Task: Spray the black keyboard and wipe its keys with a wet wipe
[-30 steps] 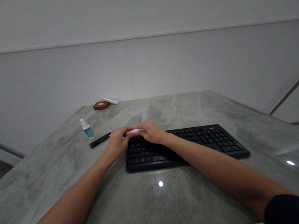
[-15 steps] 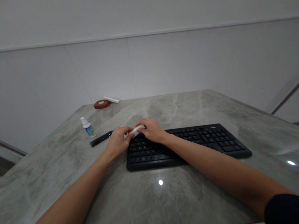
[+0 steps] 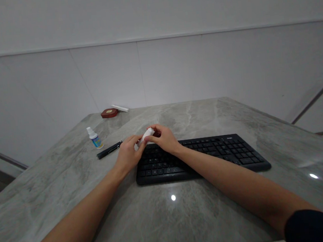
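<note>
My left hand (image 3: 129, 151) pinches the lower end of a small white stick-shaped object (image 3: 146, 136) between thumb and fingers. On its upper end are the thumb and fingers of my right hand (image 3: 164, 139), closed on it from the right. The fingers cover much of the object, so its exact kind does not show. Both hands are over the upper left corner of a black keyboard (image 3: 227, 150), and my right forearm crosses above its keys. Left of my left hand lies a slim black object with a clip (image 3: 109, 150).
A small white spray bottle (image 3: 96, 139) with a blue label stands at the left. Near the wall are a reddish-brown case (image 3: 109, 113) and a white flat strip (image 3: 120, 108). Everything rests on a grey marbled table (image 3: 160, 227).
The white object has tilted more upright, its upper end rising between the hands. My right fingers have shifted on it, and both hands stay near the keyboard's upper left corner.
</note>
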Demonstrator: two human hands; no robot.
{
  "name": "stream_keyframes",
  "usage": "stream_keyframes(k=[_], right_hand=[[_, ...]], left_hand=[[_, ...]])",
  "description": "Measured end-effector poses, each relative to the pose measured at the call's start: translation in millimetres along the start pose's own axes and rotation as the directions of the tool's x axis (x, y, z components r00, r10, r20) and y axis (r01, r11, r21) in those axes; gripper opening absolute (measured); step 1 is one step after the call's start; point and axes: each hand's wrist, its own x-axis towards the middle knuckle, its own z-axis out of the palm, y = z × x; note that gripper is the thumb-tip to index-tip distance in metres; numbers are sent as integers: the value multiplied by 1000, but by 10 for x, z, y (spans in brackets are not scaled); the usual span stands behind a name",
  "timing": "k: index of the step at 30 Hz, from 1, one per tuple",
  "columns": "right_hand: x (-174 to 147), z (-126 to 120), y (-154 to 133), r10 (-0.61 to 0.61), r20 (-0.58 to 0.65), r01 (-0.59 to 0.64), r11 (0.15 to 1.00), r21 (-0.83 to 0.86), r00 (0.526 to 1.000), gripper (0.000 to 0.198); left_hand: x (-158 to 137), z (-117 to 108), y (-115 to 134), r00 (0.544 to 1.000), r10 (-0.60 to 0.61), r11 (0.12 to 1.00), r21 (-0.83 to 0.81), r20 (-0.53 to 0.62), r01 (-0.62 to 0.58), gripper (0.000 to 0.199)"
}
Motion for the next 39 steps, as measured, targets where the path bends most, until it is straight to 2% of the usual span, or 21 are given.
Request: stream_keyframes(k=[5,11,16,18,21,26,30,32,33,35,37,39], right_hand=[[5,-1,25,20,43,-20,1000,-2,999,45],[15,-9,50,22,53,-28,993,119,998,45],[4,-13,-5,33,156,-77,954,288,987,34],[-14,-16,-53,28,200,-104,919,381,979,33],[-40,-27,-124,8,288,-138,890,435,958,31],[-24,-66,-141,-34,156,-31,915,402,987,23],[4,-126,-124,-52,214,-54,887,458,975,20],[10,-148,-129,-26,293,-126,864,488,956,25],[12,-149,-132,-1,332,-170,857,487,943,27],[15,-132,-131,61,376,-231,875,425,925,30],[21,-95,-113,109,351,-230,918,325,930,32],[29,-54,-78,134,321,-228,934,276,938,31]], left_hand=[[-5,3,42,984,-173,947,-267,49,180,31],[-4,10,59,968,-186,868,-433,165,241,33],[3,-5,61,941,-245,697,-633,231,337,26],[12,-1,52,933,-242,629,-689,267,360,30],[24,3,56,916,-206,483,-778,344,401,36],[29,-34,141,882,-202,288,-835,425,468,35],[32,-98,192,861,-183,209,-837,474,505,29],[33,-115,184,862,-156,207,-838,482,505,25],[32,-112,172,866,-152,243,-832,476,499,22],[26,-81,138,877,-174,373,-794,447,479,25],[17,-30,98,889,-209,503,-734,408,456,31],[11,17,61,903,-222,581,-694,367,425,34]])
